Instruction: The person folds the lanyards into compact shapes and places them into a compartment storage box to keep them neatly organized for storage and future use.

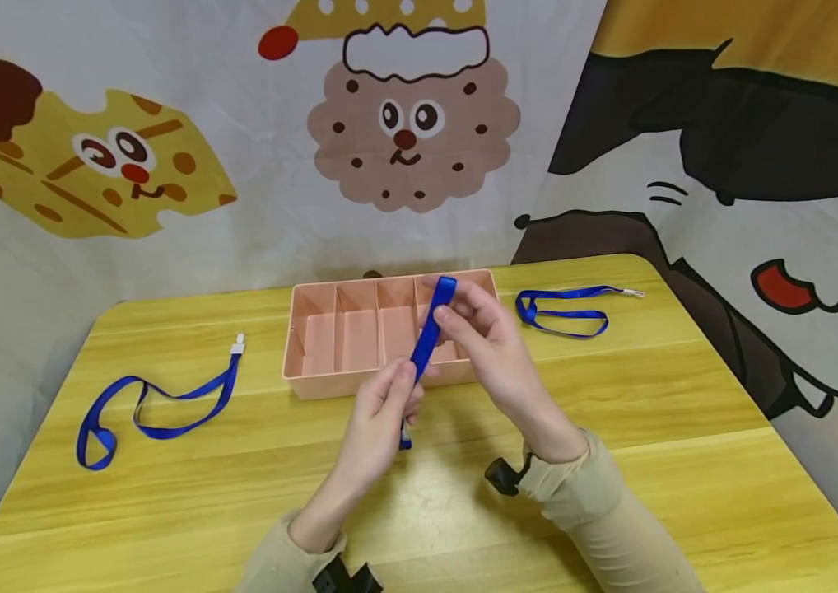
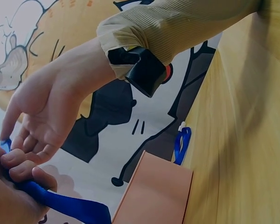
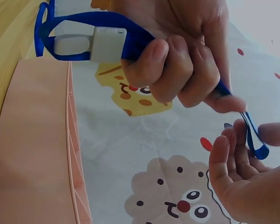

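A blue lanyard (image 1: 428,336), folded into a narrow strip, is held up slantwise in front of the pink box. My left hand (image 1: 380,405) grips its lower part, fingers curled round the strap. At the upper, looped end, my right hand (image 1: 499,356) pinches the strap between thumb and fingers. In the right wrist view, a white plastic buckle (image 3: 109,44) hangs from the lanyard beyond my left hand (image 3: 177,63), with a loop of strap around it. The same strap (image 2: 70,205) trails from my left fist in the left wrist view.
A pink box (image 1: 337,383) with several compartments stands at the table's back. To its left lies a blue lanyard (image 1: 185,431) with a white clip, spread in loose curves. Another blue lanyard (image 1: 570,314) lies right of the box. A printed cloth (image 1: 241,255) hangs behind the wooden table (image 1: 189,527).
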Available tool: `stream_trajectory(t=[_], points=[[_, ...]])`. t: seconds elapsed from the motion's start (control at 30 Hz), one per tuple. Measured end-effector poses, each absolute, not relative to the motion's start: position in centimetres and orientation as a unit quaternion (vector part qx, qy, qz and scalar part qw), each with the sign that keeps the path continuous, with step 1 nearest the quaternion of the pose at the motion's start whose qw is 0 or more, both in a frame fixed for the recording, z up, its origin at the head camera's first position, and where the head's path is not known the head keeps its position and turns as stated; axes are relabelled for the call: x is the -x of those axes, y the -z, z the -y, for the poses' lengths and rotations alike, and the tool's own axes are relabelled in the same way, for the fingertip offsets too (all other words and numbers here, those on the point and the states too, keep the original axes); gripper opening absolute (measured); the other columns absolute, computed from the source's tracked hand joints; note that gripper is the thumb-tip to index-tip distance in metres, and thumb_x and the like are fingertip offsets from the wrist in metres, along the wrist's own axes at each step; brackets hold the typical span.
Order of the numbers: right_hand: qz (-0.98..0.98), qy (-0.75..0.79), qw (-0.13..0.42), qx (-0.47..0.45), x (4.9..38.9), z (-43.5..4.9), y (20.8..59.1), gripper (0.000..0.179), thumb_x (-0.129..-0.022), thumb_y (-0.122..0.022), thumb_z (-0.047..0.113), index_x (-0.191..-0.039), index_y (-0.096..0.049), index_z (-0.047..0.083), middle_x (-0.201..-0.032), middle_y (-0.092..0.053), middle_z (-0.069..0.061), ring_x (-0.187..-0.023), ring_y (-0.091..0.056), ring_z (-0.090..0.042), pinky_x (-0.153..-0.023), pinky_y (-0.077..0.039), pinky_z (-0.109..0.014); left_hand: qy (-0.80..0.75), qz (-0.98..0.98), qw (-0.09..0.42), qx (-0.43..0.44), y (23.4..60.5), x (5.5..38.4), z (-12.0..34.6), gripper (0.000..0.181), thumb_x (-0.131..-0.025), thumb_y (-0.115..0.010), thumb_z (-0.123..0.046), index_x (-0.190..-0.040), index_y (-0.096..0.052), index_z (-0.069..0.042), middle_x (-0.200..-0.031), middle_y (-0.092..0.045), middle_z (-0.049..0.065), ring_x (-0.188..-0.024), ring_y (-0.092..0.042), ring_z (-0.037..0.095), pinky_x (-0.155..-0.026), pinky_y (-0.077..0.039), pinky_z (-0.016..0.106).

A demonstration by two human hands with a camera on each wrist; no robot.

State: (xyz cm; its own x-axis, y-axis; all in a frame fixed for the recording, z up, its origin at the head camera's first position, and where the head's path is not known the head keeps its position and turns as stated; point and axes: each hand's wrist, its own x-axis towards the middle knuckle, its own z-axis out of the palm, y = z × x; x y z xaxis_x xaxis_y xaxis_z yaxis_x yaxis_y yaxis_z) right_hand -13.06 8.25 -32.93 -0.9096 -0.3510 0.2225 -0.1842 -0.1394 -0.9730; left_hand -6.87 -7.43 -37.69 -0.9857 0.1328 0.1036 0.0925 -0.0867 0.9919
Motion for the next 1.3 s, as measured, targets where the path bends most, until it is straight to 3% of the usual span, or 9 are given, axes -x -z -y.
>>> stream_trajectory(t=[0.13, 0.33, 0.5, 0.67, 0.9, 1.13, 1.3], points=[[-0.622, 0.749, 0.067, 0.216, 13.5, -8.7, 33.0, 0.04, -0.109, -0.051, 0.01, -0.146, -0.051, -0.006, -0.103, -0.078, 0.011, -0.099, -0.075, -0.007, -0.087, -0.06, -0.025, -0.737, -0.671, 0.023, -0.079, 37.6, 6.9, 7.6, 0.044, -0.116, -0.036, -0.021, -0.111, -0.062, 0.015, -0.069, -0.04, -0.007, -0.062, -0.037, 0.005, -0.06, -0.039, 0.021], [-0.584, 0.78, 0.066, 0.214, 14.2, -9.8, 32.9, 0.028, -0.112, -0.051, 0.022, -0.134, -0.066, 0.011, -0.108, -0.077, 0.006, -0.104, -0.073, -0.011, -0.089, -0.062, -0.025, -0.742, -0.664, 0.035, -0.089, 37.4, 6.9, 7.7, 0.045, -0.116, -0.036, -0.021, -0.11, -0.059, 0.017, -0.07, -0.04, -0.008, -0.062, -0.036, 0.006, -0.059, -0.037, 0.021], [-0.598, 0.774, 0.039, 0.205, 14.5, -10.4, 32.8, 0.026, -0.111, -0.051, 0.015, -0.12, -0.074, 0.021, -0.113, -0.077, 0.007, -0.094, -0.071, -0.007, -0.085, -0.061, -0.023, -0.737, -0.669, 0.042, -0.079, 37.3, 6.9, 7.7, 0.043, -0.116, -0.037, -0.021, -0.112, -0.061, 0.014, -0.072, -0.042, -0.006, -0.063, -0.038, 0.005, -0.06, -0.036, 0.021], [-0.617, 0.759, 0.018, 0.207, 14.6, -10.7, 32.8, 0.031, -0.11, -0.051, 0.008, -0.115, -0.077, 0.025, -0.114, -0.076, 0.009, -0.089, -0.069, -0.006, -0.082, -0.061, -0.022, -0.721, -0.687, 0.034, -0.084, 37.2, 7.0, 7.8, 0.038, -0.115, -0.038, -0.016, -0.116, -0.063, 0.013, -0.074, -0.045, -0.003, -0.063, -0.04, 0.004, -0.058, -0.037, 0.02], [-0.644, 0.736, 0.001, 0.209, 14.8, -10.7, 32.9, 0.028, -0.108, -0.053, 0.004, -0.116, -0.075, 0.019, -0.109, -0.077, 0.01, -0.089, -0.07, -0.005, -0.083, -0.061, -0.022, -0.716, -0.691, -0.013, -0.099, 37.2, 7.0, 8.3, 0.029, -0.113, -0.042, -0.009, -0.112, -0.064, 0.011, -0.068, -0.044, -0.002, -0.061, -0.042, 0.007, -0.057, -0.04, 0.022], [-0.671, 0.704, 0.001, 0.235, 14.6, -10.7, 32.9, 0.024, -0.107, -0.057, 0.005, -0.121, -0.074, 0.014, -0.112, -0.075, 0.01, -0.095, -0.071, -0.006, -0.089, -0.062, -0.022, -0.709, -0.696, -0.021, -0.109, 37.0, 7.0, 8.7, 0.03, -0.112, -0.043, -0.008, -0.112, -0.065, 0.012, -0.069, -0.045, -0.003, -0.062, -0.043, 0.009, -0.058, -0.039, 0.02], [-0.669, 0.687, 0.013, 0.283, 14.9, -11.0, 33.0, 0.027, -0.103, -0.061, 0.001, -0.128, -0.064, -0.011, -0.117, -0.075, 0.012, -0.112, -0.071, -0.006, -0.094, -0.06, -0.022, -0.709, -0.696, -0.018, -0.114, 36.8, 7.1, 9.0, 0.033, -0.113, -0.042, -0.01, -0.113, -0.063, 0.015, -0.069, -0.044, -0.003, -0.064, -0.044, 0.005, -0.061, -0.044, 0.021]])
